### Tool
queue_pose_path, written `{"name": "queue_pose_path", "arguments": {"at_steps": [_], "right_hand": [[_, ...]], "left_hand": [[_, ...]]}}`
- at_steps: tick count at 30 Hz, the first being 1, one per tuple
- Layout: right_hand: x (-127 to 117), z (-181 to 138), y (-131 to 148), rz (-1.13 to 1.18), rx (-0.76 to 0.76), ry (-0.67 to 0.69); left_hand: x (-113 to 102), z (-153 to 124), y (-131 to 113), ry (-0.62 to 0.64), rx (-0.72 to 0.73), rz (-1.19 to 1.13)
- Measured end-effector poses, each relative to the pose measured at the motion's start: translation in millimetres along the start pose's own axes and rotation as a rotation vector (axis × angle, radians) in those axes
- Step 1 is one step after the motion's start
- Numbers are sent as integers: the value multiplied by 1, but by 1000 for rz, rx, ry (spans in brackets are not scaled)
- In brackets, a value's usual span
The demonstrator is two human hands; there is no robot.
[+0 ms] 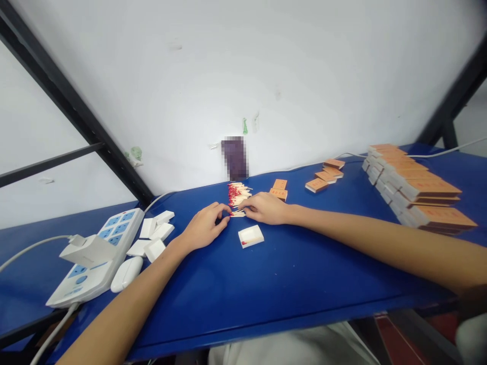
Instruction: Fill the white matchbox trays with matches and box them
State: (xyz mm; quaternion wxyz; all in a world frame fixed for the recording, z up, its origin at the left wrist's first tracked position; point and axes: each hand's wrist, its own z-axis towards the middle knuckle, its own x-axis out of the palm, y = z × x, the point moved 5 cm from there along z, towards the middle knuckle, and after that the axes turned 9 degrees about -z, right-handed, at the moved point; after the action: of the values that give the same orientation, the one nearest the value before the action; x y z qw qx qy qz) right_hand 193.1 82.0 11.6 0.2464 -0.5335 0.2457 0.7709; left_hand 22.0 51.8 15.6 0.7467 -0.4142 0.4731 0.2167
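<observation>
Red-headed wooden matches lie in a dense pile at the middle back of the blue table. Just in front of them is a smaller bunch of matches, between my two hands. My left hand curls its thumb and fingertips at the red heads. On the other side, my right hand has its fingers closed at the plain ends, partly hiding them. Nearer to me sits a white matchbox tray with a few matches in it.
Several white trays lie at left beside a white earphone case and a power strip. Orange matchbox sleeves lie behind my right hand, with loose matchboxes farther right. Stacked matchboxes stand at far right.
</observation>
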Motion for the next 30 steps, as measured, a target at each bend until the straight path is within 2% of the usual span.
{"name": "queue_pose_path", "arguments": {"at_steps": [18, 24, 30], "right_hand": [[4, 1, -11, 52, 127, -71], [-1, 1, -4, 91, 40, -42], [-5, -2, 0, 161, -31, -69]], "left_hand": [[1, 2, 1, -47, -53, -85], [2, 3, -3, -83, -58, -43], [6, 5, -4, -126, -84, 17]]}}
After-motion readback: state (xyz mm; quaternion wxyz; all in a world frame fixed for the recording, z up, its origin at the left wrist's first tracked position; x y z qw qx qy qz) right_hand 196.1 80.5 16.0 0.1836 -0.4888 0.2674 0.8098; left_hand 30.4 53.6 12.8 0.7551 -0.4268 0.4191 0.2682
